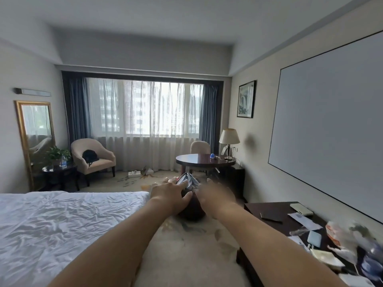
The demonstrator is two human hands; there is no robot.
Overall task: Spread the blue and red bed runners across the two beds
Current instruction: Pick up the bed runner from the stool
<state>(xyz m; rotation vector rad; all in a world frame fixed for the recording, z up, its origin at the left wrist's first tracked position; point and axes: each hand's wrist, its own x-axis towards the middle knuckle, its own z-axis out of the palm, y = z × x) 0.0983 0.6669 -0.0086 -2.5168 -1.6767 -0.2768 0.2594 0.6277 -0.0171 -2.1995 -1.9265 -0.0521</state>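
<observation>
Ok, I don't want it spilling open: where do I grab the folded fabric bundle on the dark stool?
Low on both flanks of the fabric bundle, one hand from each side: its folds fan from a peak, so squeezing the sides should keep them together. The left hand and right hand flank it.

Window (145,106): glowing behind sheer curtains.
Armchair (99,161): sitting below the window's left end, holding a black bag (90,155).
Round table (199,160): standing below the window's right end.
</observation>
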